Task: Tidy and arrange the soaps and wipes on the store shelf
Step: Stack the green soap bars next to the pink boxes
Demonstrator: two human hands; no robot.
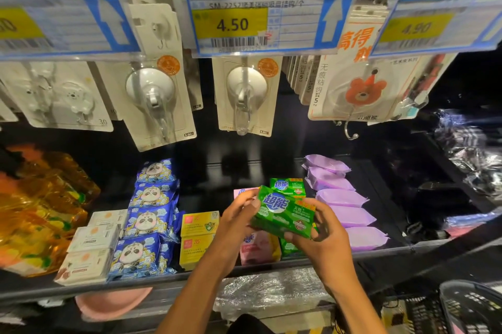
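1. Both hands hold one green soap box [284, 214] tilted above the front half of the shelf [163, 280], lifted off the packs beneath it.
2. The left hand [239, 215] grips the box's left end, fingers curled round the edge and thumb lying on the top face.
3. The right hand [324, 229] wraps the right end from below, with fingers curled under the near corner and thumb on the upper edge.
4. A second green box [289, 187] lies flat on the shelf just behind the held one. A third green box [289, 249] shows under the right hand, mostly hidden, so how it lies is hard to tell.
5. Pink soap packs [258, 249] sit just left of the green ones, partly covered by the left wrist.
6. Further left stand two yellow boxes [196, 238], then a front-to-back row of blue panda wipes [149, 222], then white boxes [93, 240].
7. Right of the green soaps runs a row of purple wipes packs [346, 207], overlapping one another.
8. Above hang carded suction hooks [150, 89] and a price tag [231, 23] reading 4.50.
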